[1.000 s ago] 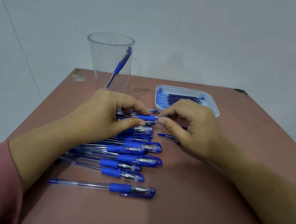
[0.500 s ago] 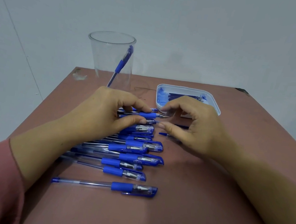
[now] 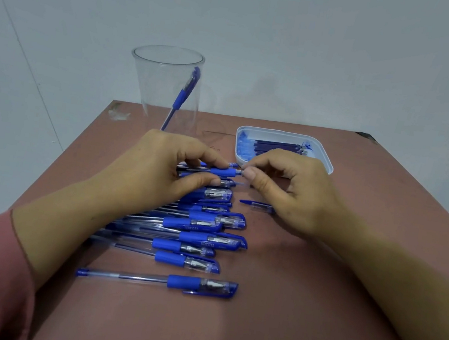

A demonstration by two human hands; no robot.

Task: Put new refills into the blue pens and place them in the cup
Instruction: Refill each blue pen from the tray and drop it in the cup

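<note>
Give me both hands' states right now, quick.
Left hand: closed, pinching the blue pen.
Right hand: closed, pinching the same pen's tip end.

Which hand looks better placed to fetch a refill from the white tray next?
Likely the right hand: it is close to the tray, pinching only the tip of the pen, while the left hand grips that pen farther away.
</note>
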